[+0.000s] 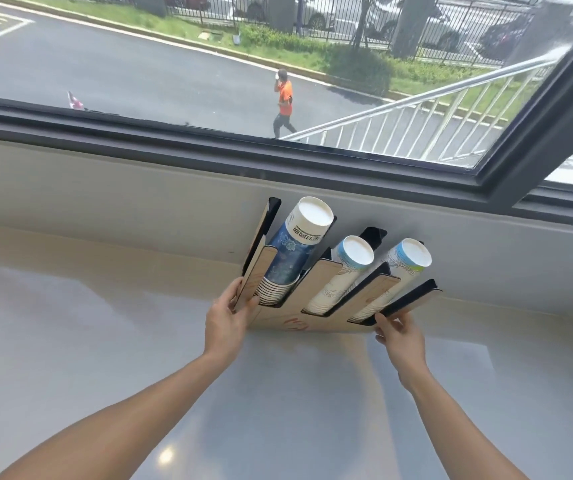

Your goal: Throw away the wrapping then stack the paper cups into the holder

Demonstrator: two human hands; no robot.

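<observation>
- The holder (319, 299) is stood upright on the bench (105, 341), between the two hands and against the wall under the window (278, 64).
- Three stacks of paper cups (295, 251) are held in its slots, long axes vertical, bases upward.
- Its left edge is pinched by the left hand (226, 323).
- Its right lower corner is gripped by the right hand (399, 337).

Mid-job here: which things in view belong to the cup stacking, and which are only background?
Job:
holder, gripped at both ends
blue cup stack
middle cup stack
right cup stack
left hand
right hand

Background:
counter
window frame
</observation>
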